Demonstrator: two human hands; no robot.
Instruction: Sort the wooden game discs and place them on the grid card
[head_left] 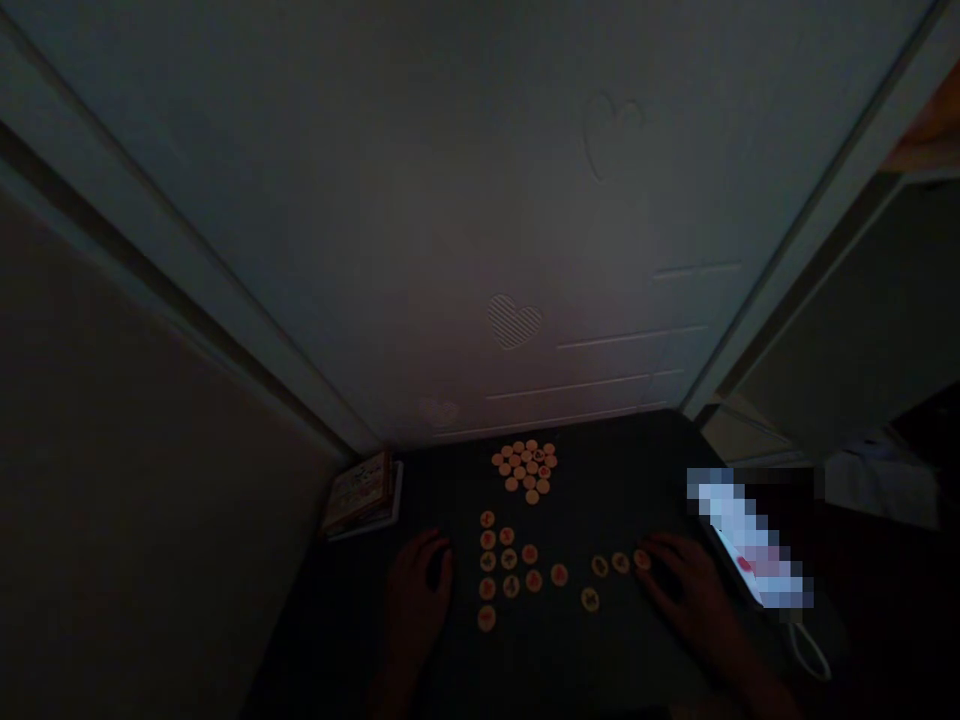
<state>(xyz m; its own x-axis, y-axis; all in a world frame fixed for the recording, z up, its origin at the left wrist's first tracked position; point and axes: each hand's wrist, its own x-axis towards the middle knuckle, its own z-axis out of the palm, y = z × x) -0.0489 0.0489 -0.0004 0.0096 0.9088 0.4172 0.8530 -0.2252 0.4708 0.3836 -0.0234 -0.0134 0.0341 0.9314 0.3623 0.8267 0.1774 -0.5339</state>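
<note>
Round, flat xiangqi-style pieces with red or dark characters lie on a dark table. My right hand (682, 585) has thumb and fingertips around one red-marked game piece (642, 560), at the right end of a short row. Beside it are two dark-marked pieces, one a game disc (620, 563), and another piece (590, 599) sits just below the row. Resting left of the columns of pieces (487, 560), my left hand (421, 580) is loosely curled, thumb apart from the fingers, with nothing visible in it. A cluster of mostly blank-faced discs (520, 473) lies farther back.
A small stack of books or boxes (360, 492) stands at the table's back left corner. On the right lies a lit phone (750, 550), its screen blurred, with a looped cord (810, 650). A pale panel with embossed hearts (514, 322) rises behind the table (450, 480). The room is dim.
</note>
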